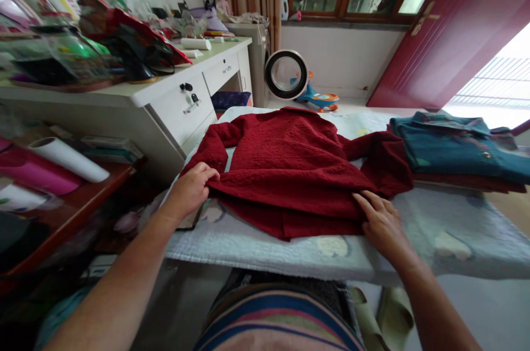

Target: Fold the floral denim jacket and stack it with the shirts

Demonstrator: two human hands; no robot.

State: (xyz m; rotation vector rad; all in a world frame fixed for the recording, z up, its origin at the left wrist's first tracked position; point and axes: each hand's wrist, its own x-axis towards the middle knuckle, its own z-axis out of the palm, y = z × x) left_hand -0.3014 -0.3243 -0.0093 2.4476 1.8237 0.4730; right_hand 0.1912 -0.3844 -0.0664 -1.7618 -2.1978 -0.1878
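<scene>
A dark red long-sleeved shirt (285,158) with a textured surface lies spread out, its collar at the far end and its hem towards me. At the hem's left corner, my left hand (194,188) is closed, pinching the cloth between thumb and fingers. My right hand (381,221) grips the hem's right side, its fingertips on top and its thumb partly hidden. Between the hands the lower edge sags in a loose fold. One sleeve lies out to the left; the other is bunched on the right, near a stack of folded clothes (451,147) with a blue denim piece on top.
Under the shirt is a pale blue quilted cover (422,240) with heart shapes. A dark flat object (190,219) lies by my left wrist. To the left stands a cluttered white desk (174,116); beyond are an open washer door (286,74) and a toy car (321,98). Slippers (393,312) are below.
</scene>
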